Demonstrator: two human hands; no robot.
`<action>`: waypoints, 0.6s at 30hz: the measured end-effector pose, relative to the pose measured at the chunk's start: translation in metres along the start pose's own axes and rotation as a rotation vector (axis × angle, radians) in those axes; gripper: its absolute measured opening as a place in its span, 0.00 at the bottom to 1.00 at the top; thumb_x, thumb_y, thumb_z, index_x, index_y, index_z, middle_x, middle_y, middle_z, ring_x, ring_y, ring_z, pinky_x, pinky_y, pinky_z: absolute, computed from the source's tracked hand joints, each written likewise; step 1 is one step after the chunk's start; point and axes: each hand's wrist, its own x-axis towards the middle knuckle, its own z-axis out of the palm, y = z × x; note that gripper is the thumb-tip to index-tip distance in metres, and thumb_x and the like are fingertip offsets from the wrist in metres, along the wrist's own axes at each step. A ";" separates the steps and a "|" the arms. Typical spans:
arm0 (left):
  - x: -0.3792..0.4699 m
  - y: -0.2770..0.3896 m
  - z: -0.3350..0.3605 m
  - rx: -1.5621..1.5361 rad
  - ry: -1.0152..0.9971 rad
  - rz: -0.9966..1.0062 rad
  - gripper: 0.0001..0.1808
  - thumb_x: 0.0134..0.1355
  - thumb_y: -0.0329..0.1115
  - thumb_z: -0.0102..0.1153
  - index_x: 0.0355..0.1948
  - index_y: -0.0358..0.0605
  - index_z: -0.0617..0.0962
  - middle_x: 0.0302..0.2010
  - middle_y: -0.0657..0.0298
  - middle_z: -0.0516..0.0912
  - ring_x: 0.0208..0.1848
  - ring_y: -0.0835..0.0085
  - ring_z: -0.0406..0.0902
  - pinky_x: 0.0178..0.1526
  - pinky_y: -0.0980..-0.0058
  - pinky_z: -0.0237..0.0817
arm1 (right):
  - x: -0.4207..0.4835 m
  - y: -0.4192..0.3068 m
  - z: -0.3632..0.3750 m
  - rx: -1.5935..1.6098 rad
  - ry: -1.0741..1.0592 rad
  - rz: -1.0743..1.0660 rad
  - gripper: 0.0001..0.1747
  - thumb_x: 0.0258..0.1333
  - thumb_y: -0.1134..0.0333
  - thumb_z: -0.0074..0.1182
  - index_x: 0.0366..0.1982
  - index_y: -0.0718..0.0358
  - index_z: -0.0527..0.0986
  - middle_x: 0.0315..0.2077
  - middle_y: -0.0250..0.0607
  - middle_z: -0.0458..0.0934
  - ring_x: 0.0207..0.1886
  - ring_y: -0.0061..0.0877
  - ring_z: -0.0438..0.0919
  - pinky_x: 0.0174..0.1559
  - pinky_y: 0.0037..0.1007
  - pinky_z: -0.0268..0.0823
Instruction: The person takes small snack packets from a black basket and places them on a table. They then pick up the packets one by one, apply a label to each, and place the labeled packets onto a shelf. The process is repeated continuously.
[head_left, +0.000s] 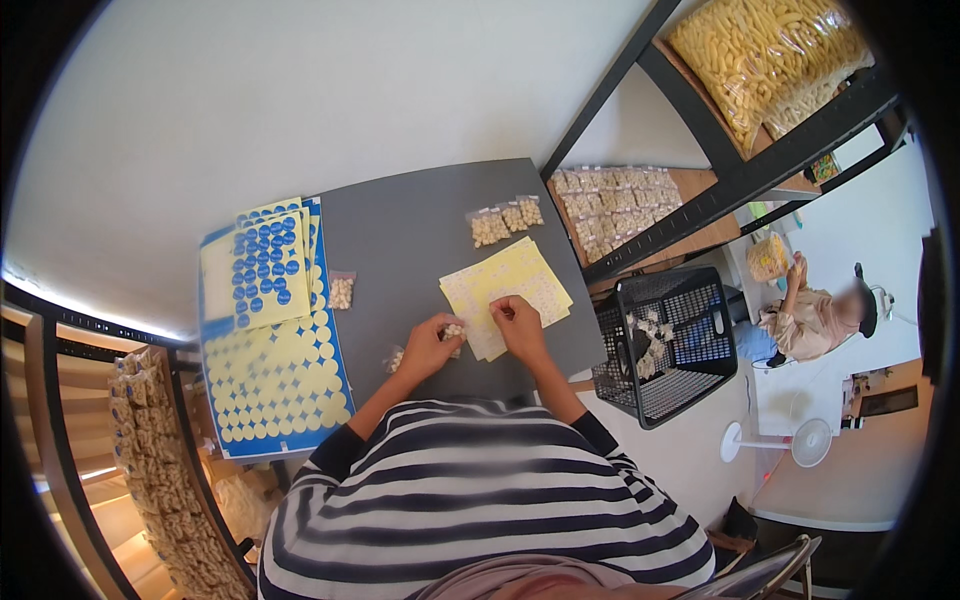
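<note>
My left hand (429, 346) grips a small clear bag of round pale snacks (452, 331) above the grey table (397, 247). Just right of it, my right hand (519, 327) is over a yellow sheet of small labels (510, 289), thumb and fingertips pinched together. Whether something thin sits in that pinch is too small to tell. A second, similar snack bag (394, 358) lies beside my left wrist, partly covered. Another filled bag (341, 290) rests farther left, and several filled bags (504, 221) lie in a row beyond the label sheets.
Sheets of round blue stickers (266, 262) lie on a blue-and-yellow sheet (277, 390) at left. At right stands a black plastic crate (682, 345) with small packets inside. Shelves hold many filled bags (615, 206) and a large snack sack (765, 60). A person (814, 319) sits farther right.
</note>
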 end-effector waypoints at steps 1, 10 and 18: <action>0.001 -0.002 0.001 -0.108 -0.012 -0.038 0.14 0.60 0.28 0.64 0.48 0.43 0.82 0.36 0.63 0.86 0.36 0.79 0.80 0.40 0.78 0.71 | -0.003 -0.003 0.000 0.006 0.019 -0.086 0.08 0.59 0.69 0.60 0.37 0.67 0.79 0.34 0.43 0.82 0.36 0.28 0.81 0.41 0.28 0.73; -0.003 0.009 0.008 -0.308 0.078 -0.022 0.13 0.66 0.31 0.60 0.50 0.38 0.83 0.41 0.64 0.86 0.40 0.81 0.79 0.43 0.80 0.70 | -0.031 -0.044 0.005 -0.020 0.157 -0.346 0.04 0.57 0.74 0.60 0.34 0.65 0.76 0.35 0.42 0.78 0.40 0.34 0.79 0.44 0.32 0.71; -0.009 0.015 0.017 -0.233 0.144 0.032 0.15 0.67 0.35 0.58 0.52 0.43 0.84 0.28 0.69 0.84 0.28 0.86 0.70 0.33 0.80 0.65 | -0.038 -0.054 0.005 -0.072 0.248 -0.435 0.06 0.53 0.74 0.62 0.33 0.63 0.76 0.35 0.42 0.78 0.42 0.38 0.78 0.46 0.35 0.69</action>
